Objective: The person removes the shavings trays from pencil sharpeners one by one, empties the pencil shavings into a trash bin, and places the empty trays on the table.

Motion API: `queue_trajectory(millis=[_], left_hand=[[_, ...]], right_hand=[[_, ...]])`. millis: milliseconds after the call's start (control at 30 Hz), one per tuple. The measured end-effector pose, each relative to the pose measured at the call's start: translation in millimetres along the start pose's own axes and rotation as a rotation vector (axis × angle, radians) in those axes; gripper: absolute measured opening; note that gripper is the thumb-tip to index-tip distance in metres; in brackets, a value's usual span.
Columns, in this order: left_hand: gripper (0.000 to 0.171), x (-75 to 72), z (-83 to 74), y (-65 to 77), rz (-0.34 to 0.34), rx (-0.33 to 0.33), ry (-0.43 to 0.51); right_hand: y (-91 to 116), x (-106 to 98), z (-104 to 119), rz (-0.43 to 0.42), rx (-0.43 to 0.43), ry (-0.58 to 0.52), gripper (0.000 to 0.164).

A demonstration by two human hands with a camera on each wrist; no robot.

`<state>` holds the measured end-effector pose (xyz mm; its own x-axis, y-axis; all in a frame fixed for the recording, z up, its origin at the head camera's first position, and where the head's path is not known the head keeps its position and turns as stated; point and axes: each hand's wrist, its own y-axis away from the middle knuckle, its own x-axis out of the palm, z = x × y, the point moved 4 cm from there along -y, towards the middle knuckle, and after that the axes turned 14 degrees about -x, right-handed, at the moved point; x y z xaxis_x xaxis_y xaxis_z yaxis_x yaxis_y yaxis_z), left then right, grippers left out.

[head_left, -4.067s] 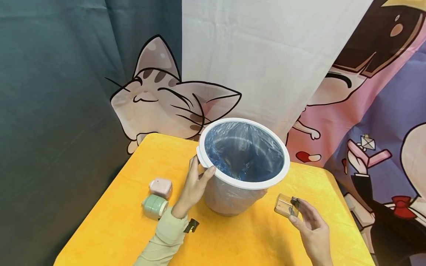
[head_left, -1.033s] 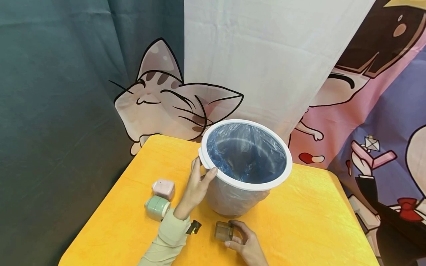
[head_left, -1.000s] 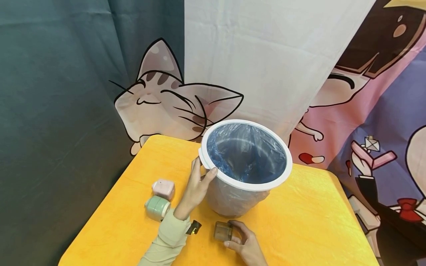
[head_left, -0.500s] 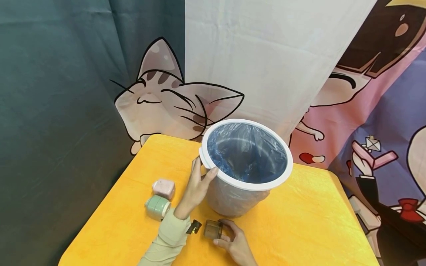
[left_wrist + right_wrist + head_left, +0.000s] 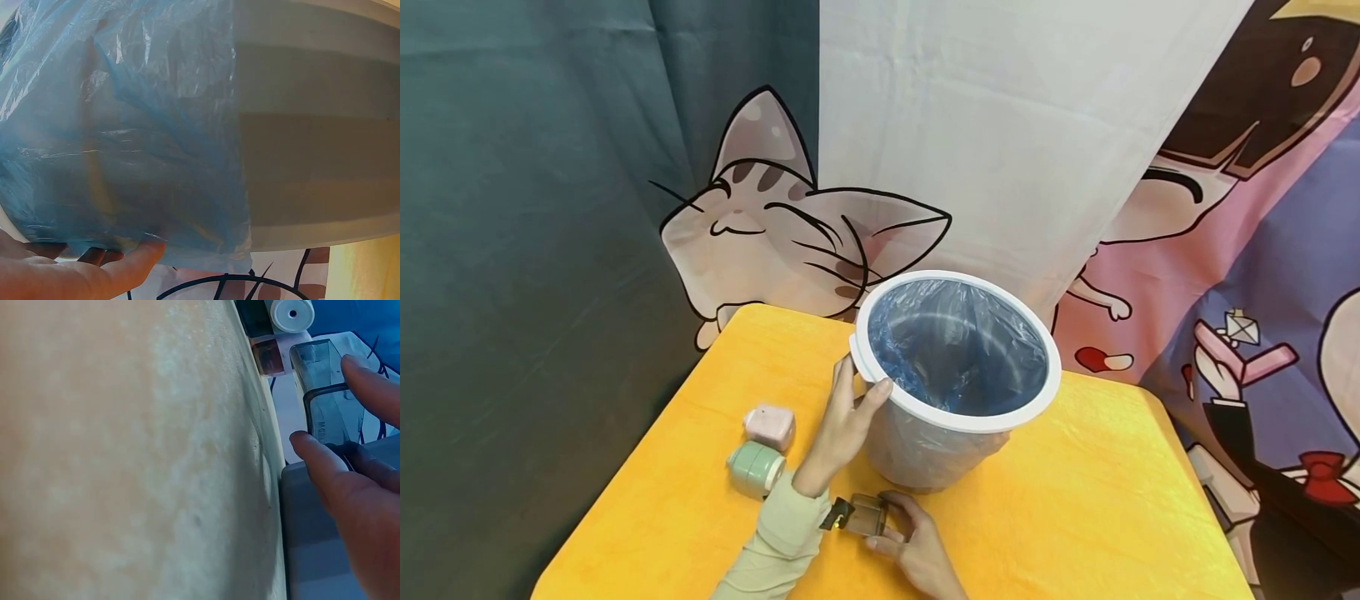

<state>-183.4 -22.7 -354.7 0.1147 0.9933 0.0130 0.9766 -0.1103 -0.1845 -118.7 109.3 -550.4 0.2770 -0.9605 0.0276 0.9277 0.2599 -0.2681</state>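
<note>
In the head view a white-rimmed trash can (image 5: 955,422) lined with a thin plastic bag stands on the table. My left hand (image 5: 837,435) grips its rim at the left, thumb in front and fingers underneath. The left wrist view has the left hand (image 5: 87,278) against the bluish bag (image 5: 162,150) that hangs over the can's side. In front of the can my right hand (image 5: 913,543) holds a small see-through, smoky plastic box (image 5: 867,515) between thumb and fingers. In the right wrist view that box (image 5: 326,394) looks hollow with a dark rim. Whether it touches the table cannot be told.
Left of the left forearm lie a pink bottle (image 5: 771,427) and a green bottle (image 5: 754,468) on the yellow-covered table (image 5: 1090,492). A small black tag (image 5: 837,512) hangs at the left wrist. Cartoon-printed curtains (image 5: 1015,125) stand close behind the table.
My right hand has carried the smoky plastic box leftward from the can's right side to its front, close beside my left wrist. The left hand has kept its grip on the rim.
</note>
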Motion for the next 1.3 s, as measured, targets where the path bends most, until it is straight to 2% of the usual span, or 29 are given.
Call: queue_trajectory(millis=[167,300,533,633,867,1300], left_hand=[[0.059,-0.4,0.5,0.1,0.001,-0.007,-0.003],[0.059,-1.1,1.2,0.1,0.0,-0.019,-0.005],[0.058,-1.1,1.3,0.2,-0.001,-0.015,-0.005],[0.058,-0.8,1.5,0.2,-0.002,-0.009,-0.004],[0.056,-0.3,1.4,-0.2,-0.001,0.007,-0.01],[0.058,-0.2,0.9,0.4,-0.001,-0.014,-0.008]], right_hand=[[-3.9,5.5,13.4,0.003,0.03,0.059,0.059],[-6.0,7.1,13.4,0.01,0.025,0.089,0.059],[-7.3,10.1,9.3,0.055,0.047,-0.018,0.059],[-7.0,10.5,7.6,0.072,0.064,-0.031,0.058],[-6.1,10.6,9.5,0.095,0.047,0.08,0.057],[-6.8,11.6,15.6,0.119,0.033,0.244,0.055]])
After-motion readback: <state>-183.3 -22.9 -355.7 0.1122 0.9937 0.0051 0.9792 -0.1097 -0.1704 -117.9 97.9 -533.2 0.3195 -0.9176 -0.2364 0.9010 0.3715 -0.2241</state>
